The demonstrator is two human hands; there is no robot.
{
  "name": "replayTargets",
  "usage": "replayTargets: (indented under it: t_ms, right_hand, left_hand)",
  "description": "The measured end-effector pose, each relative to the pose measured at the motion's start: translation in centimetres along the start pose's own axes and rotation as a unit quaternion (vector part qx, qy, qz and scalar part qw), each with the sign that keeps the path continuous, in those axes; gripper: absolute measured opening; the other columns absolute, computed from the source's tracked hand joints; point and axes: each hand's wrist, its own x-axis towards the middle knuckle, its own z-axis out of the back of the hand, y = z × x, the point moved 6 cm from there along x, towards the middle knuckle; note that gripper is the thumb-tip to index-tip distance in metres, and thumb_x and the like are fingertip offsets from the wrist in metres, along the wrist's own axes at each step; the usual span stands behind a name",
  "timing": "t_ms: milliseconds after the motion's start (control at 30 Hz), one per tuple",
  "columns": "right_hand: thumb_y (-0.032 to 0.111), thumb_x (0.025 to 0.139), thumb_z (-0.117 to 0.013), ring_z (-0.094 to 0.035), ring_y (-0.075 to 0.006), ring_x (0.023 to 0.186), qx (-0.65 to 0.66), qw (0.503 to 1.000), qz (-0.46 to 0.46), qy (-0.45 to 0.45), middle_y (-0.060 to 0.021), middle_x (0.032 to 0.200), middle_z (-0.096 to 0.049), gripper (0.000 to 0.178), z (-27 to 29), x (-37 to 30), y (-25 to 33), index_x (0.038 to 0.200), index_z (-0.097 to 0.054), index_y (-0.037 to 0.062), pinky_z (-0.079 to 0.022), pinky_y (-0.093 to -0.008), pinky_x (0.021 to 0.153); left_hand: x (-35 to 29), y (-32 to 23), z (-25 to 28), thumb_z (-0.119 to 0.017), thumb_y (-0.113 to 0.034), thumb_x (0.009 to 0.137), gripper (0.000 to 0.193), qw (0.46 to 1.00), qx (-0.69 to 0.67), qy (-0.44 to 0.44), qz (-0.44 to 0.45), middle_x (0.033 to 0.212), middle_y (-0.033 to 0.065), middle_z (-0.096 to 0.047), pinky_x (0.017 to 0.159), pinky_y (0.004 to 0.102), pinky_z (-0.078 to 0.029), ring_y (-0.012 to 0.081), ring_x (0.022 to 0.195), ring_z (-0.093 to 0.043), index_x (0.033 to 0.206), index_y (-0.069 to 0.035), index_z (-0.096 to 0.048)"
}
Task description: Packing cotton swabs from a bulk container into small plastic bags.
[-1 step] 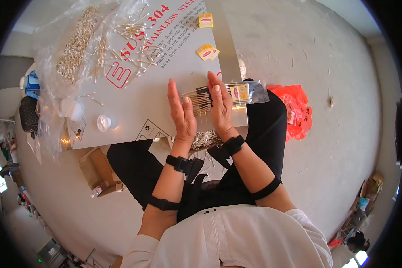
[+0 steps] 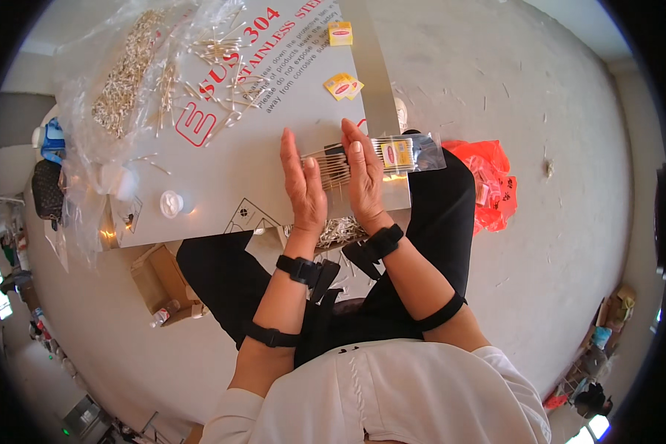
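- Two hands are flat and open: left hand (image 2: 304, 189), right hand (image 2: 365, 177).
- Thin sticks (image 2: 331, 170) sit between them; I cannot tell if they are gripped.
- Clear bag (image 2: 426, 152) pokes out past the right hand.
- Yellow cards (image 2: 341, 86) lie farther up the table (image 2: 226, 170).

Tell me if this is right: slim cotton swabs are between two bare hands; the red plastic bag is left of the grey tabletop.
No: in the head view, the red plastic bag is right of the grey tabletop. Slim cotton swabs are indeed between left hand and right hand.
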Motion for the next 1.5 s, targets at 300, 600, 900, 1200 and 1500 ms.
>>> replayTargets:
  t_ms: [300,600,900,1200,1500]
  right_hand:
    - [0.029,0.105,-0.039,-0.045,-0.0235,0.131,0.049,0.998,0.004,-0.040,-0.0180,0.138,-0.049,0.048,0.4,-0.1,0.1,0.136,-0.045,-0.0077,-0.034,-0.0354,0.113]
    - [0.028,0.105,-0.041,-0.049,-0.0241,0.127,0.081,0.996,0.013,-0.043,-0.0176,0.136,-0.051,0.045,1.4,-0.1,0.6,0.134,-0.047,-0.0065,-0.037,-0.0367,0.111]
    - [0.025,0.104,-0.046,-0.054,-0.0208,0.120,0.041,0.998,-0.023,-0.052,-0.0138,0.128,-0.057,0.040,3.6,-1.8,1.6,0.129,-0.053,-0.0047,-0.041,-0.0324,0.107]
    - [0.020,0.103,-0.046,-0.051,-0.0177,0.120,0.025,0.998,0.018,-0.050,-0.0118,0.128,-0.056,0.035,2.5,-1.3,1.4,0.127,-0.055,-0.0039,-0.041,-0.0308,0.103]
    - [0.024,0.105,-0.043,-0.047,-0.0192,0.128,-0.015,0.999,0.033,-0.029,-0.0143,0.142,-0.047,0.040,0.9,0.3,0.1,0.133,-0.051,-0.0031,-0.038,-0.0312,0.109]
  left_hand:
    - [0.8,1.1,-0.1,-0.041,-0.034,0.103,0.057,0.984,-0.167,-0.049,0.030,0.150,0.0197,-0.034,0.116,0.0417,-0.026,0.0291,0.140,-0.032,0.146,0.002,-0.031]
    - [1.4,0.8,2.2,-0.048,-0.031,0.101,0.056,0.997,-0.067,-0.020,0.019,0.146,0.0193,-0.040,0.115,0.0442,-0.027,0.0315,0.138,-0.036,0.143,0.003,-0.036]
    - [-1.2,-0.8,-0.4,-0.066,-0.030,0.086,0.074,0.880,0.419,0.199,-0.103,0.155,0.0170,-0.027,0.116,0.0536,-0.017,0.0313,0.145,-0.024,0.146,-0.003,-0.033]
    - [-0.2,0.1,-0.6,-0.058,-0.025,0.092,0.062,0.856,0.432,0.241,-0.150,0.153,0.0153,-0.031,0.116,0.0516,-0.019,0.0287,0.144,-0.027,0.145,-0.005,-0.035]
    - [1.0,0.5,0.7,-0.041,-0.033,0.103,0.059,0.991,-0.127,0.010,0.030,0.154,0.0184,-0.028,0.118,0.0412,-0.020,0.0279,0.143,-0.027,0.150,0.000,-0.025]
